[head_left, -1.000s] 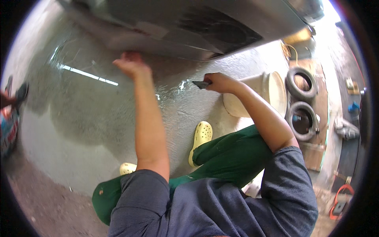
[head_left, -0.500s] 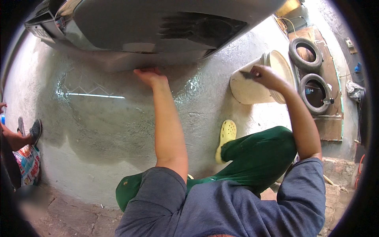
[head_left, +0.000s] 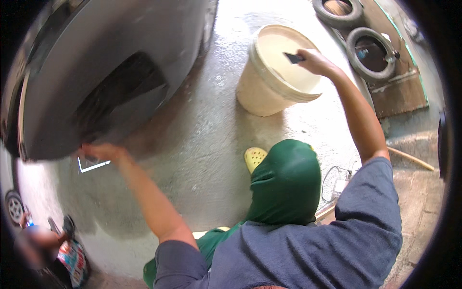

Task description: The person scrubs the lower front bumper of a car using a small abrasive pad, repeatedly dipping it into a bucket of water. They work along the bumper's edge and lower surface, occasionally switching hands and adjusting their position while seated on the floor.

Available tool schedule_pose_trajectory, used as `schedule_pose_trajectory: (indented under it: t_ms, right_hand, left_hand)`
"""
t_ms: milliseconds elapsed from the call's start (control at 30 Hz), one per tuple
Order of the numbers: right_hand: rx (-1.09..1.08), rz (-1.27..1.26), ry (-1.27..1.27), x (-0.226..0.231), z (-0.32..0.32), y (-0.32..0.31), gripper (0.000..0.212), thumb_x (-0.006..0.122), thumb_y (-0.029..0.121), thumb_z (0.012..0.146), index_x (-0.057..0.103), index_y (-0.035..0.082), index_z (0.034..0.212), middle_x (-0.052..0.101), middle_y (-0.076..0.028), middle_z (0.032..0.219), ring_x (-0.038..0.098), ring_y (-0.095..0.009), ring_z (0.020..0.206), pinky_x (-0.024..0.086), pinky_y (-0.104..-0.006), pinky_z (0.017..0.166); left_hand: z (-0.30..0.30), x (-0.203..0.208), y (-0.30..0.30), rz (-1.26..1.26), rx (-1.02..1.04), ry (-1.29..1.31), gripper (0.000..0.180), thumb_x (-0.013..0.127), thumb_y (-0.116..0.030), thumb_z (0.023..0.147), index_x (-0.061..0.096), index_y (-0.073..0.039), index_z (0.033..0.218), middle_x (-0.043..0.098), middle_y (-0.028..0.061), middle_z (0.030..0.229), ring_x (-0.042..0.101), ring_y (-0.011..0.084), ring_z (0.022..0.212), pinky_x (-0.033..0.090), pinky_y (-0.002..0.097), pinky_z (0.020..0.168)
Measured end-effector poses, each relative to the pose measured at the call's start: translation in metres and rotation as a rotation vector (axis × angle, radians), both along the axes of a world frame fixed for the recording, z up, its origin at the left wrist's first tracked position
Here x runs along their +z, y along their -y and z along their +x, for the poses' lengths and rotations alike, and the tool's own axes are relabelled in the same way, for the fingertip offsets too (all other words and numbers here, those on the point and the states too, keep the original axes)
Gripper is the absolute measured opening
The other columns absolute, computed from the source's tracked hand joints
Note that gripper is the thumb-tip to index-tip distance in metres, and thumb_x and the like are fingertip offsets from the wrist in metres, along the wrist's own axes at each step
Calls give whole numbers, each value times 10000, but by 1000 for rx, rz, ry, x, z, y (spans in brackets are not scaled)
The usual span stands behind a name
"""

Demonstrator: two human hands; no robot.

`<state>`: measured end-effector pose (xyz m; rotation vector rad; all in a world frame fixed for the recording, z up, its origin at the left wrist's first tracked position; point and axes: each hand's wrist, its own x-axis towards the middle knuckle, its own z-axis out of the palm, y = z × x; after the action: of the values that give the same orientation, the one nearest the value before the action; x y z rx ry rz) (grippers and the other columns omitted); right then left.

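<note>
I see my right hand [head_left: 313,60] pinching a dark scraper [head_left: 292,58] over the cream bucket [head_left: 269,72]; the left hand [head_left: 98,151], grip unclear, steadies the grey bumper [head_left: 96,67], which could slip.

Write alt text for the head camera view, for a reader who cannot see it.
A crouching person holds a small dark scraper in the right hand over a cream bucket, while the left hand rests on the lower edge of a grey car bumper. Two tyres lie beyond on wet concrete.
</note>
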<state>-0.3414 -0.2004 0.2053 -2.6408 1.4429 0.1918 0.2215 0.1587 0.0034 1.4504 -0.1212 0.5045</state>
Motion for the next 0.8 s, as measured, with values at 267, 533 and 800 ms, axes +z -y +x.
schedule_pose_trajectory:
  t_ms: [267, 533, 800]
  right_hand:
    - [106, 259, -196, -77, 21, 89, 193, 689, 206, 910, 698, 76, 1053, 731, -181, 997, 697, -361, 943, 531, -472, 799]
    - [309, 979, -400, -192, 52, 109, 367, 746, 169, 776, 699, 46, 1119, 704, -91, 912, 664, -249, 854, 525, -397, 727]
    - [299, 959, 50, -268, 46, 167, 653, 761, 353, 863, 599, 49, 1418, 650, -176, 1307, 619, -332, 1189, 494, -469, 1013]
  left_hand:
    - [-41, 22, -12, 420, -225, 103, 618, 249, -372, 1170, 283, 73, 1597, 269, 264, 1678, 235, 344, 1565, 183, 428, 1294]
    - [-96, 51, 6, 582, -246, 48, 647, 261, -370, 1165, 193, 68, 1636, 172, 245, 1723, 220, 336, 1588, 166, 421, 1307]
    - [-75, 18, -6, 454, -248, -19, 652, 292, -379, 1159, 183, 33, 1653, 153, 193, 1744, 186, 296, 1608, 180, 409, 1306]
